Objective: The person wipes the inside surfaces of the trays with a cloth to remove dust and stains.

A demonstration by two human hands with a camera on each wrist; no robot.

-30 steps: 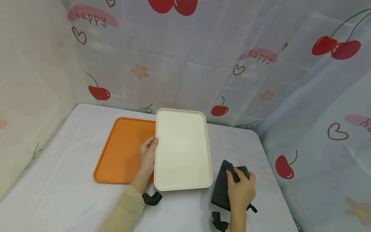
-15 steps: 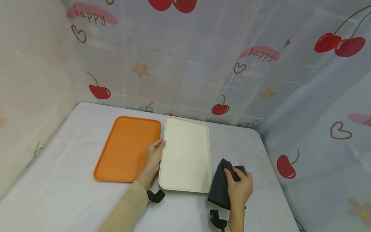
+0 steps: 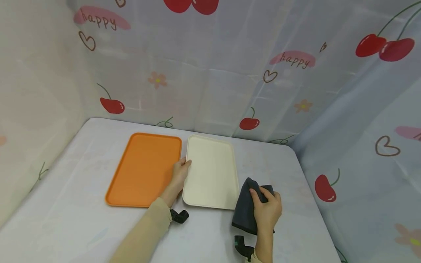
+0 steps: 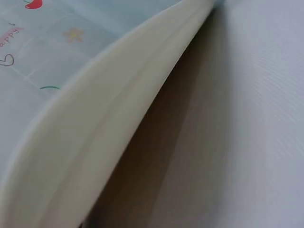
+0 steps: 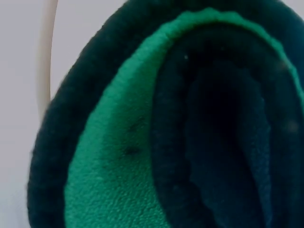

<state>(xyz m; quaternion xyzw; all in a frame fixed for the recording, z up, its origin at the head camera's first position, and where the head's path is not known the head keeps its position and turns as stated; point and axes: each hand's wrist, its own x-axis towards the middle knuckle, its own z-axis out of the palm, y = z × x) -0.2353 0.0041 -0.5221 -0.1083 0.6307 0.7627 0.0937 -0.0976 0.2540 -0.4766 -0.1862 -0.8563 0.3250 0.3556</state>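
Note:
My left hand (image 3: pixel 177 179) grips the left side of a cream rectangular tray (image 3: pixel 212 175). In the left wrist view the rim of this cream tray (image 4: pixel 109 109) shows close up, with a dark shadow under it; whether it fully touches the table is unclear. A folded dark grey cloth (image 3: pixel 243 213) is pinched between the thumb and fingers of my right hand (image 3: pixel 268 210), just off the tray's near right corner. Up close in the right wrist view, the cloth (image 5: pixel 109 190) has a green face and dark edging, curled into a loop. Neither hand shows in the wrist views.
Left of the cream tray, an orange tray (image 3: pixel 144 171) lies flat on the white-covered table (image 3: pixel 79 190). A patterned curtain (image 3: pixel 210 91) with cherries and hearts hangs behind the table and along its sides.
The cream tray has come down and slightly right, off the orange tray's edge, with my left hand still holding it. My right hand has shifted a little left with the cloth.

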